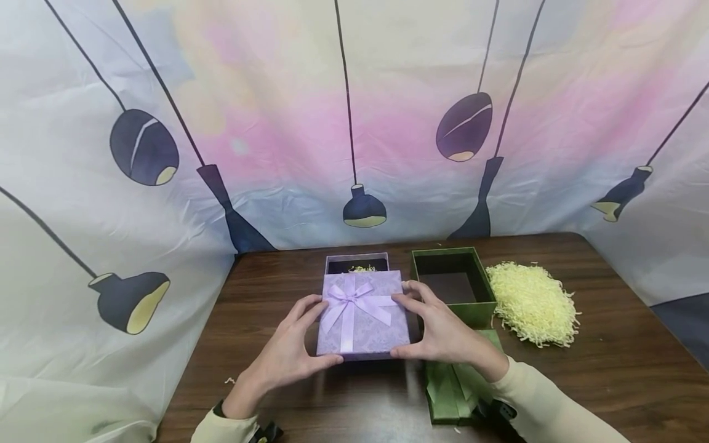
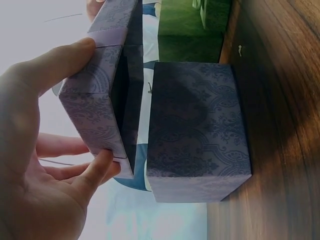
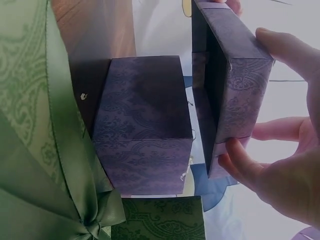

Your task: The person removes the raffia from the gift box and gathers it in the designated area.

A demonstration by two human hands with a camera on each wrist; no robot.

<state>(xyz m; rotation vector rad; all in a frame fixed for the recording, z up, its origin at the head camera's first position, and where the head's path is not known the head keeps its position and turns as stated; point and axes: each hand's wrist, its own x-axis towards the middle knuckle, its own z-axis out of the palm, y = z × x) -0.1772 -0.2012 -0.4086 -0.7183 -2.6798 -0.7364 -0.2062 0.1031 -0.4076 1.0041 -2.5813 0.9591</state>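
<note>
Both hands hold a lilac patterned gift box lid (image 1: 362, 338), topped with a ribbon bow (image 1: 352, 299). My left hand (image 1: 288, 347) grips its left side, thumb at the near edge and fingers toward the far edge. On the opposite side, my right hand (image 1: 443, 329) grips it the same way. Beneath the lid stands the matching lilac box (image 2: 200, 125); both wrist views show a gap between the two. In the head view, only the far part of the box's opening shows, with a little yellow shredded paper (image 1: 362, 269) at the rim.
An open green box (image 1: 475, 315) stands to the right, with a pile of pale yellow shredded paper (image 1: 532, 304) beside it. Nearer, a green lid (image 1: 456, 391) with ribbon lies partly under the right forearm. A printed curtain (image 1: 299, 123) hangs behind the wooden table (image 1: 266, 277).
</note>
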